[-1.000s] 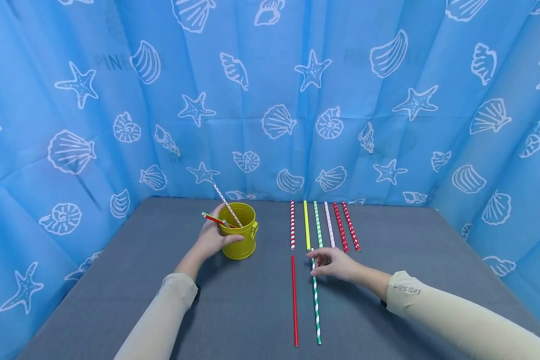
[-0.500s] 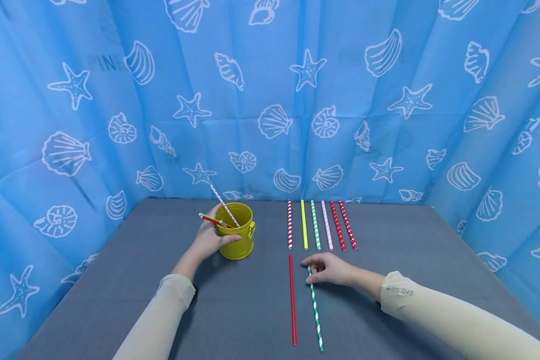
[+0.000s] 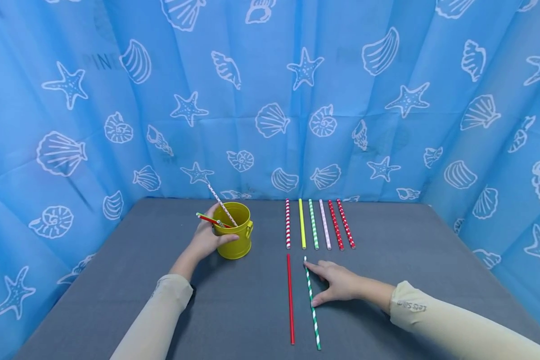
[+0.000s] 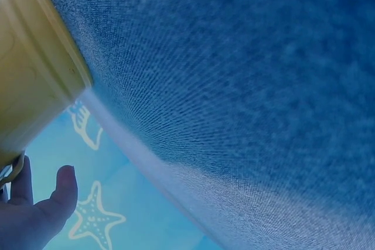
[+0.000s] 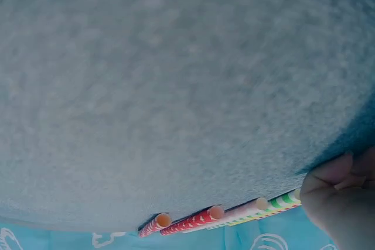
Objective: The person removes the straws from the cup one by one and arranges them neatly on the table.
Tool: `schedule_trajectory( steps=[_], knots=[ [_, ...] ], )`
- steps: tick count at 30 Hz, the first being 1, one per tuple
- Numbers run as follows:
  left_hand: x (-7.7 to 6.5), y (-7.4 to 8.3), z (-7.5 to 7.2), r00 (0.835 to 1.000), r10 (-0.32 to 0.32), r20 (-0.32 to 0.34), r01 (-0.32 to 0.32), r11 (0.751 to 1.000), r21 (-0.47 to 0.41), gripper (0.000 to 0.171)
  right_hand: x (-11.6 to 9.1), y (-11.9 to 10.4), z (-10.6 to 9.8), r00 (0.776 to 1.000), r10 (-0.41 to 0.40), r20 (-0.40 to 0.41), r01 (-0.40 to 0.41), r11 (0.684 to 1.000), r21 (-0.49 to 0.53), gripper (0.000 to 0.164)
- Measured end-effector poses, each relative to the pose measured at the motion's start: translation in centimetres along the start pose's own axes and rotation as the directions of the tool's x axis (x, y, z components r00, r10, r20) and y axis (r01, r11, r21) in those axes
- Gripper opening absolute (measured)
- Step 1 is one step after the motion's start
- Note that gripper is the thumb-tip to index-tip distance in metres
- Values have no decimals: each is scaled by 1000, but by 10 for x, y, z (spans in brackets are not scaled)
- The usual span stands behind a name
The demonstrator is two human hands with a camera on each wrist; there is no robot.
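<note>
My left hand grips the side of a small yellow metal bucket, its thumb across the front. In the left wrist view the bucket appears tilted, with my left hand below it. Leaning in the bucket are a dotted white paper straw and a few others, one red. My right hand is spread, forefinger and thumb touching a green-and-white striped straw flat on the table. Left of it lies a plain red straw. In the right wrist view, my right hand is partly visible.
Behind these two straws runs a row of several more: red-striped, yellow, light green-striped, pale pink and two red patterned ones, including one at the right end. A blue shell-print curtain stands behind the grey tabletop.
The green-striped straw has slid towards me, away from the back row. My right hand has loosened its pinch and spread its fingers along the straw. The left hand stays on the bucket.
</note>
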State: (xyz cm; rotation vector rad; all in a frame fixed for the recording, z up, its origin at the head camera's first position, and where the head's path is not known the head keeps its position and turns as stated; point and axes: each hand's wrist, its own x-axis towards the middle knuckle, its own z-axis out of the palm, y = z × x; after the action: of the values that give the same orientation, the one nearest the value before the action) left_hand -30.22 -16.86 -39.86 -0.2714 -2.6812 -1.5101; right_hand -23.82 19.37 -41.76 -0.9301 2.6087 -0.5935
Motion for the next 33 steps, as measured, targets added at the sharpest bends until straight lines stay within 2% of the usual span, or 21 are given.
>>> schedule_trajectory(
  steps=[3,16,19,23,26,28,33],
  knots=[
    [0,0,1,1000,7,-6,-7,1000,-3,103,0,-2,1,1000,21,-11,-21,1000,-14,95],
    [0,0,0,1000,12,-4,-12,1000,-4,102,4,-3,1,999,45,-27,-44,998,42,94],
    [0,-1,0,1000,25,1,-25,1000,15,102,4,-2,0,999,41,-21,-39,995,93,93],
    [0,-2,0,1000,31,-4,-31,999,33,102,8,0,-6,1000,14,-7,-12,975,222,88],
    [0,-2,1,999,31,-12,-31,999,32,102,13,-3,-12,999,-18,-45,31,956,291,81],
    [0,-2,1,999,33,-9,-33,999,23,102,17,-8,-17,994,-39,-99,68,950,305,76],
    [1,-1,1,999,38,-16,-37,999,26,103,34,-26,-31,965,-94,-244,172,931,323,65]
  ],
)
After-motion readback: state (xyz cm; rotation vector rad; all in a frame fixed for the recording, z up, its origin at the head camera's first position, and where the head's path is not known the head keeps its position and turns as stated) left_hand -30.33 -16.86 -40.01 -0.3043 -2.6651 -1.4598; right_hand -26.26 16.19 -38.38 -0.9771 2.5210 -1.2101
